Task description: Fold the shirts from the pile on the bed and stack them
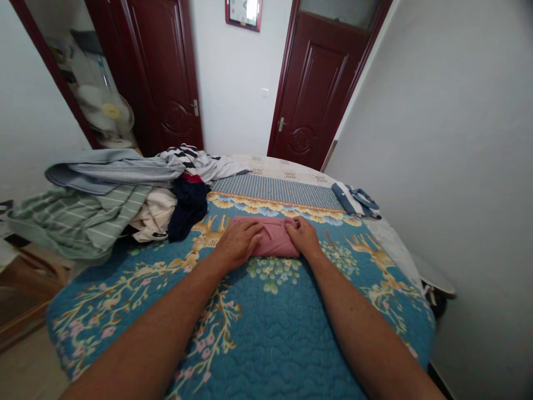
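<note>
A pink garment (275, 236), folded into a small flat rectangle, lies on the blue patterned bedspread (287, 322). On its left end rests my left hand (239, 241), fingers stretched flat over the cloth. My right hand (303, 236) grips the right end, thumb on top and fingers curled around the edge, partly hidden. The exact kind of garment does not show.
A heap of loose clothes lies at the left, with a green striped garment (83, 216), a navy one (189, 205) and a grey-blue one (108, 169). A folded blue-and-white striped garment (356, 199) sits at the far right. Beyond stands a fan (106, 111).
</note>
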{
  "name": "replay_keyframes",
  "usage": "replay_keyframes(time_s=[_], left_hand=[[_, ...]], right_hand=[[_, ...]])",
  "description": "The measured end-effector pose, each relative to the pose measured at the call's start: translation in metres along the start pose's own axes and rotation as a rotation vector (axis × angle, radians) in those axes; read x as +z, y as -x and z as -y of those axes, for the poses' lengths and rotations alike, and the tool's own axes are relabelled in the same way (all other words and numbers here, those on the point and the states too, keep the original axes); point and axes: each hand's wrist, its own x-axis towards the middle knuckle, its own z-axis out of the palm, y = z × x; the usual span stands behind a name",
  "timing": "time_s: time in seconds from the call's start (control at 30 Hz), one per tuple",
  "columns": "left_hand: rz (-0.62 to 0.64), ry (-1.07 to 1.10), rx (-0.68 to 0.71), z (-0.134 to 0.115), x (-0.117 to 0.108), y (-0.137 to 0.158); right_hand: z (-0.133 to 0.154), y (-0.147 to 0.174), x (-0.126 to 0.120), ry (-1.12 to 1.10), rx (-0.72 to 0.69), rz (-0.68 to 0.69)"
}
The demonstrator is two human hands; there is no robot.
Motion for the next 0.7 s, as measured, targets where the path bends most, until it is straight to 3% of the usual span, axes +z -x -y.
replay_keyframes(time_s=[0.33, 0.5, 0.6, 0.7], left_hand=[[-0.033, 0.02, -0.253, 0.035, -0.005, -0.027], [-0.087, 0.039, -0.302, 0.046, -0.003, -0.038], [-0.147, 0.032, -0.369, 0.053, 0.001, -0.035], [-0.128, 0.005, -0.388, 0.057, 0.002, -0.032]], right_hand=[[0.008, 0.005, -0.004, 0.11, -0.031, 0.029], [0.006, 0.003, -0.008, -0.019, -0.247, -0.082], [0.003, 0.0, -0.005, -0.007, -0.168, -0.008], [0.0, -0.003, 0.0, 0.015, -0.048, 0.046]])
